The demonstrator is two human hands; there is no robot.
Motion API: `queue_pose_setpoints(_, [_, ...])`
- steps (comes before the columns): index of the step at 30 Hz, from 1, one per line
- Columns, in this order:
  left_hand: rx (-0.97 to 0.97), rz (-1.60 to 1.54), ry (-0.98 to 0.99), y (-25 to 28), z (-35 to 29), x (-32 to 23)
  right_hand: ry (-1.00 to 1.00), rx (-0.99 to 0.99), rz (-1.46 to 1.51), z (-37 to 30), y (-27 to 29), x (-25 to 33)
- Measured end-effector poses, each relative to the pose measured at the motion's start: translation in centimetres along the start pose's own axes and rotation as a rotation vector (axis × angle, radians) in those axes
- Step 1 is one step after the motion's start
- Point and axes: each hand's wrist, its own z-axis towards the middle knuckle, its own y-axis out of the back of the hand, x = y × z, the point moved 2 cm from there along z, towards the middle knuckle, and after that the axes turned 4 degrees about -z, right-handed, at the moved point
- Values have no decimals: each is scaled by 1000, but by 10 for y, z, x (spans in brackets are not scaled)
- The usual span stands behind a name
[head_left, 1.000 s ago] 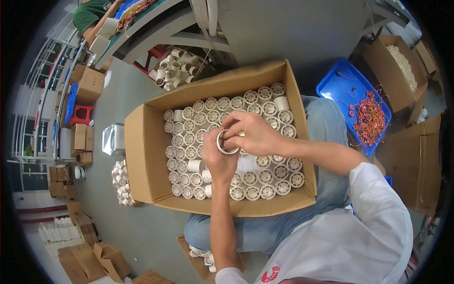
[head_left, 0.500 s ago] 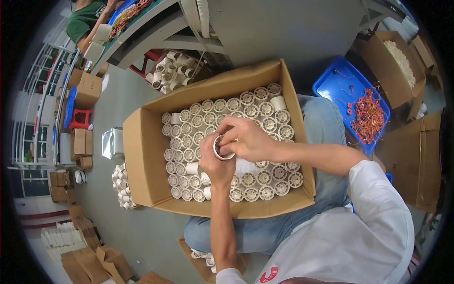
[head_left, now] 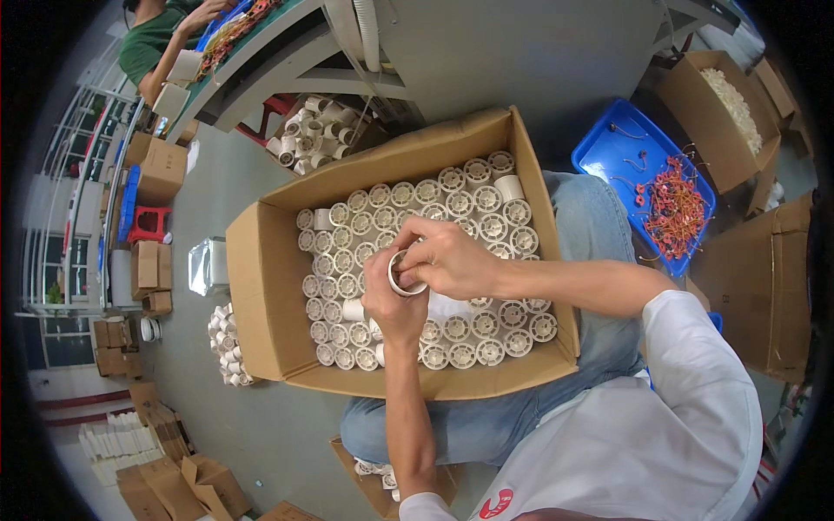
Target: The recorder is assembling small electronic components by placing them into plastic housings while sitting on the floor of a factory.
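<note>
Two hands: both sit together over the middle of the open brown cardboard box (head_left: 261,295), which rests on the person's lap in blue jeans (head_left: 469,425).
Left hand (head_left: 391,304): it comes up from the lower edge, fingers curled shut around the body of a single white plastic spool (head_left: 405,276), thumb pressed on its side.
Right hand (head_left: 452,260): it reaches in from the right, fingertips pinched onto the rim of the same spool, so both hands have it at once.
Spool in hand: held just above the packed layer, open end tilted up toward the camera, near the centre of the box.
Box contents: rows of white round spools (head_left: 486,217) standing on end, packed side by side and filling nearly the whole floor; a few lie on their sides among them.
Right of the box: a blue plastic tray (head_left: 608,148) with a heap of red and orange wire pieces (head_left: 673,208), and beyond it a cardboard box of white parts (head_left: 730,95).
Left of the box: a small cluster of loose white spools on the grey floor (head_left: 226,347).
Top: another pile of white spools (head_left: 321,135) under a workbench, and a person in a green shirt (head_left: 148,48) at top left, well apart.
</note>
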Motion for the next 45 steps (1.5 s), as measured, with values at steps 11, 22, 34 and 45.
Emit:
queue_pose_setpoints(11, [-83,-199,136,-8,4,12,74,100,-228,9,24,26])
queue_pose_setpoints(22, [811,287,537,-17,-49,93,444,-890,-50,114,168,39])
queue_pose_setpoints(34, [855,705,379,-40,-64,86,-100,-664,-1077,324,258,-32])
queue_pose_setpoints(45, [869,707,451,-27,-60,93,490,-764,-934,188,238,16])
